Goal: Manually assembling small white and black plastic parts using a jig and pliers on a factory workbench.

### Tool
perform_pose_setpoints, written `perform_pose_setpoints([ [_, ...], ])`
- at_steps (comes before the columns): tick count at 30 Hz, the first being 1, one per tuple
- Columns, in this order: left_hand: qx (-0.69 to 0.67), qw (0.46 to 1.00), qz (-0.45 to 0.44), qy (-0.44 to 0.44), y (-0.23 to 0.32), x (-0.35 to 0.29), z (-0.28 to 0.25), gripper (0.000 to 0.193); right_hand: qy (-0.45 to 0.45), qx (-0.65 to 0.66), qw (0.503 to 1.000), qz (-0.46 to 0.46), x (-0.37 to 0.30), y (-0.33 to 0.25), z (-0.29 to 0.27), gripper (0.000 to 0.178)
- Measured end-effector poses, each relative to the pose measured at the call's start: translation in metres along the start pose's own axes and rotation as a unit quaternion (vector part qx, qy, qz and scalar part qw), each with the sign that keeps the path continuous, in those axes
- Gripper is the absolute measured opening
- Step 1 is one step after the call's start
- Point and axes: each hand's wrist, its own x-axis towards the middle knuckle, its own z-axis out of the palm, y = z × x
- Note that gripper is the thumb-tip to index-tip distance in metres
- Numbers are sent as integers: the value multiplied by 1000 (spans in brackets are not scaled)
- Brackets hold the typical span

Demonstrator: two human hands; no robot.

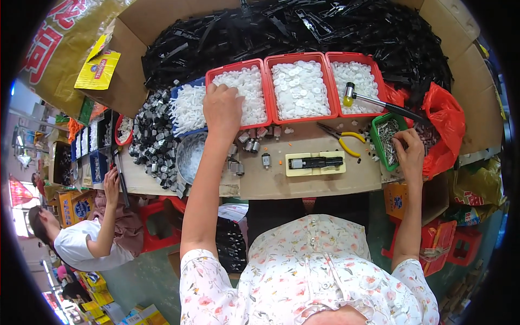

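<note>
My left hand (223, 111) reaches over the near-left part of a red tray (266, 92) of small white plastic parts, beside a blue tray (189, 133) of long white pieces. Its fingers curl down among the parts; their tips are hidden. At the right, my right hand (410, 151) has its fingers pinched together at the edge of a green tray (375, 135) of thin metal pins. Anything in that pinch is too small to make out. Between my forearms, a cream holder (316, 173) lies on the cardboard tabletop with a long black casing (330, 161) in it.
Yellow-handled pliers (349, 146) lie left of the green tray. A hammer (379, 103) rests across another red tray. Small metal motors (157, 141) are heaped at left, near a bowl (181, 162). Black plastic strips (292, 32) pile up behind. A co-worker (92, 238) sits far left.
</note>
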Motion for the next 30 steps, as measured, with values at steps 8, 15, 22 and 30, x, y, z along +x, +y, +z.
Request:
perform_pose_setpoints([
  [8, -203, 978, -29, 35, 5, -3, -3, 9, 29, 68, 997, -6, -3, -20, -5, 10],
  [15, -703, 615, -319, -158, 68, -46, -33, 17, -66, 242, 963, -95, 3, -104, 22, 10],
  [22, -784, 465, -373, -171, 105, -88, -23, 16, -115, 309, 931, -155, 6, -151, 45, 10],
  [30, -759, 515, -346, -201, 113, -91, -27, 16, -112, 268, 941, -176, 3, -143, 47, 9],
])
